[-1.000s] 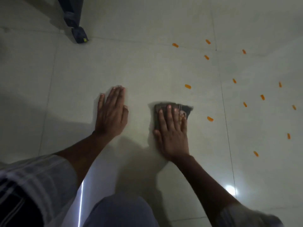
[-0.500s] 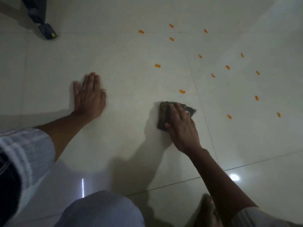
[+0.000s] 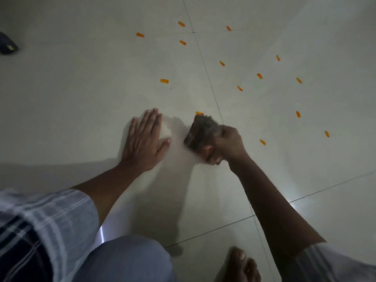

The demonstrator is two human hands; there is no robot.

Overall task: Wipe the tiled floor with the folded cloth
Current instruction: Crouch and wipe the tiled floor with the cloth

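Note:
A dark folded cloth (image 3: 200, 130) sits on the pale tiled floor (image 3: 85, 94) at mid-frame. My right hand (image 3: 225, 144) grips the cloth's near end with curled fingers, and the image there is blurred. The cloth's far edge touches one orange mark (image 3: 199, 113). My left hand (image 3: 145, 140) presses flat on the tile just left of the cloth, fingers straight and together.
Several small orange marks, such as one (image 3: 164, 81), dot the tiles ahead and to the right. A dark object (image 3: 7, 46) lies at the far left edge. My knee (image 3: 130, 259) and bare foot (image 3: 240, 265) are at the bottom.
My right hand went from lying flat on the cloth to gripping it with curled fingers. The cloth now reaches an orange mark. My left hand sits closer to the cloth.

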